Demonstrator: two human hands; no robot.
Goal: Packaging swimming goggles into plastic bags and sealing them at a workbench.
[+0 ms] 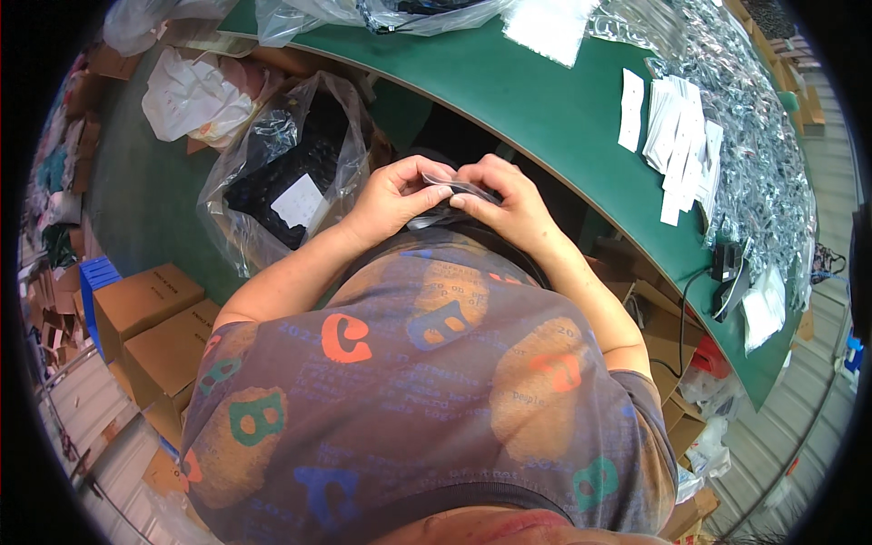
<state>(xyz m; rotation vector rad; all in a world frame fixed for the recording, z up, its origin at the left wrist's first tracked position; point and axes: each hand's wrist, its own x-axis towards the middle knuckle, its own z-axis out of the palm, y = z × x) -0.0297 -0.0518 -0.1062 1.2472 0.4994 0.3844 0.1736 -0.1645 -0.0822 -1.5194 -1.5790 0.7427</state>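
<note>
Close in front of my body, both hands pinch a small clear plastic bag [438, 216] with something dark in or behind it. My left hand [396, 196] is closed on the bag's left side, thumb and fingers pressed together. On the other side my right hand [507, 202] grips its upper edge, the thumb tip near the left thumb. The bag's lower part hangs against my dark printed shirt; its contents cannot be made out. To the left of my hands stands a large open clear bag [342, 95] of black items [258, 202], with a white label [297, 202] on them.
A green table [490, 86] curves across the front and right. It bears a heap of clear plastic packets [754, 150], white paper strips [677, 136] and a black corded device [727, 262]. Cardboard boxes [150, 295] stand at the left, below a white plastic bag [193, 95].
</note>
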